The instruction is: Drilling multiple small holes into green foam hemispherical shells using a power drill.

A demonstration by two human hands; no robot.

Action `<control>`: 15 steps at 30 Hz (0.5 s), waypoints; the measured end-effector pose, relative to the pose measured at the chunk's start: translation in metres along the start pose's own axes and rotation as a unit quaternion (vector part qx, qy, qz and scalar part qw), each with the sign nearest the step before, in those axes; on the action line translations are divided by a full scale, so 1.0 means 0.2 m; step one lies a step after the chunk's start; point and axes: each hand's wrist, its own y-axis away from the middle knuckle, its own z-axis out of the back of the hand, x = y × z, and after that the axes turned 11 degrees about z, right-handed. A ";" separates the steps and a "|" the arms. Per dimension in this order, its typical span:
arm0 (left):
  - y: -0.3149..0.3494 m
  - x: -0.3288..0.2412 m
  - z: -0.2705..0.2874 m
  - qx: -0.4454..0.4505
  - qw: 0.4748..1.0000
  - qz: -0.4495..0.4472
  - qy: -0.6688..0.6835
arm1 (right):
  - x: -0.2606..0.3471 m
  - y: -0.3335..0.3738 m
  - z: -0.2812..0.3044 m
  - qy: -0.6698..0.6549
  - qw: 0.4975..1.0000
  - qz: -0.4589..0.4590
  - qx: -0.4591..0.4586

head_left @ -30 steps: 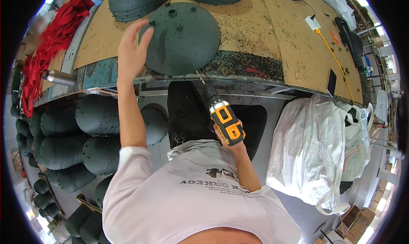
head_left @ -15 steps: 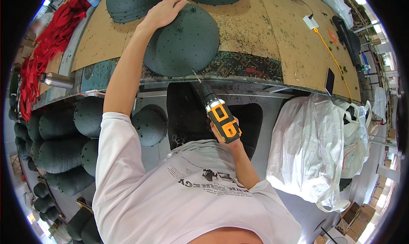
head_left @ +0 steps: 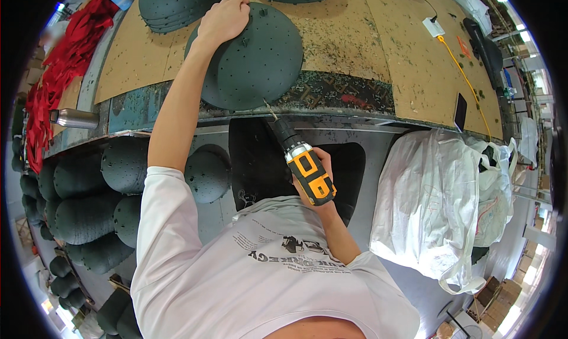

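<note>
A dark green perforated dome (head_left: pixel 269 60) stands at the near edge of the work table, small prongs sticking up near its top. My left hand (head_left: pixel 225 20) is closed over its upper left part, fingers bent against the surface. In my right hand (head_left: pixel 324 160) is a yellow and black cordless drill (head_left: pixel 309 172), held below the table edge and pointing up and to the left. The tip of its thin drill bit (head_left: pixel 269 107) meets the dome's lower rim; whether it has gone into the material I cannot tell.
Stacked green domes (head_left: pixel 177 7) stand at the back, and more piled domes (head_left: pixel 83 173) lie lower left. Red straps (head_left: pixel 77 49) and a steel bottle (head_left: pixel 74 119) are on the left. Rightward are a phone (head_left: pixel 460 112), a yellow cable (head_left: pixel 458 63) and a white sack (head_left: pixel 423 197). Green scraps litter the table.
My left hand has slid slightly left and its fingers have bent more. The dome has turned a little beneath it. The drill has shifted slightly down, its bit still at the rim.
</note>
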 end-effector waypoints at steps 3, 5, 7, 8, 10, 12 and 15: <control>0.02 -0.02 0.03 -0.015 1.000 -0.001 -0.021 | 0.01 -0.01 0.00 0.034 0.999 0.021 0.010; 0.03 -0.02 0.03 -0.019 0.999 -0.008 -0.028 | 0.00 0.00 -0.02 -0.009 0.999 -0.048 0.010; 0.05 -0.04 0.02 -0.026 0.999 -0.010 -0.024 | 0.03 0.02 -0.02 0.018 0.997 -0.074 0.014; 0.05 -0.04 0.02 -0.029 0.999 -0.010 -0.024 | 0.03 0.01 -0.02 0.015 0.996 -0.086 0.010; 0.05 -0.03 0.03 -0.034 0.999 -0.012 -0.027 | 0.04 0.00 -0.03 0.011 0.995 -0.100 0.005; 0.05 -0.02 0.03 -0.039 0.999 -0.015 -0.028 | 0.05 -0.01 -0.03 0.012 0.998 -0.066 0.022; 0.04 -0.03 0.04 -0.033 0.999 -0.010 -0.024 | 0.01 0.02 -0.05 -0.036 0.997 -0.060 0.028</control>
